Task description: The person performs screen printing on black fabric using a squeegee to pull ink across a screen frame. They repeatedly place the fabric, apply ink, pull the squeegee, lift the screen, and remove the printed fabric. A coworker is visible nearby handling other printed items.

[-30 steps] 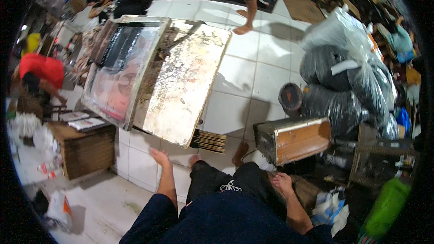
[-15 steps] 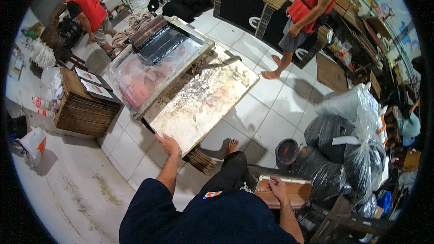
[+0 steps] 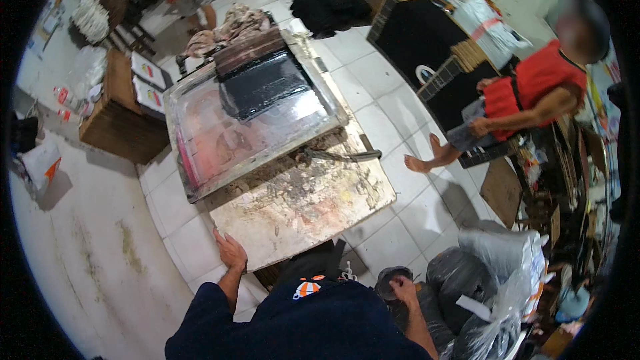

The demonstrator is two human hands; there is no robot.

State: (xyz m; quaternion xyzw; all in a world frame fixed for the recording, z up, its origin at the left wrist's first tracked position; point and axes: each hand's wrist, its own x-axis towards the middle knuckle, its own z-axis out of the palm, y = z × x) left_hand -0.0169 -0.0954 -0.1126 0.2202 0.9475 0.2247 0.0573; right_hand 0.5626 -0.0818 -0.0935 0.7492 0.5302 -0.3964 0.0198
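Left hand (image 3: 231, 252), earlier apart, is now touching the crusted tabletop (image 3: 293, 223) — grip loosely spread, right hand (image 3: 404, 289) curling, its grip unclear, rectangular framed screen (image 3: 243, 150) showing glossy black.

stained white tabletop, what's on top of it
The tabletop carries a framed printing screen and a dark bar beside it; the left hand is at the tabletop's left edge. The part under the screen is covered and can't be seen.

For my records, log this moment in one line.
left hand: at worktable edge | right hand: seen against dark bucket | framed screen: over worktable
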